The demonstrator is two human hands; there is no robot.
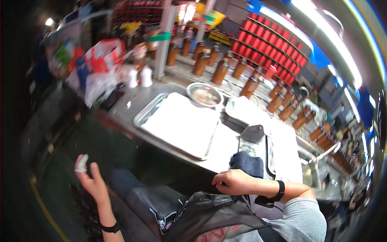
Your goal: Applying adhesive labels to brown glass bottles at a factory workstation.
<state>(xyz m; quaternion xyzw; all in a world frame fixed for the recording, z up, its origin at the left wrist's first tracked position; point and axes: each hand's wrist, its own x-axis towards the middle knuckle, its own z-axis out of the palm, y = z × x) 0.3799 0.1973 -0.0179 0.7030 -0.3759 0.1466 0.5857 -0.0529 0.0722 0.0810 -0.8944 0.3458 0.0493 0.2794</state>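
My left hand (94, 184) hangs in the air left of the workbench, over the dark floor. Its fingers are apart, a white wrap covers one of them, and it holds nothing. My right hand (234, 182) is in front of my body by the bench edge, its fingers curled in, with no object seen in it. Just beyond it lies a bunched dark blue cloth (246, 163). The large shallow metal tray (150, 109), with a bright white surface, is the nearest big thing on the bench. A round metal bowl (204, 94) with unclear contents stands behind it.
Brown bottles (220, 72) line the raised shelf behind the bench. Two small white bottles (146, 76) and a red-and-white plastic bag (105, 56) stand at the left. A grey block (253, 133) sits right of the tray; a sink (310, 171) is farther right. Red cylinders (268, 42) fill a back rack.
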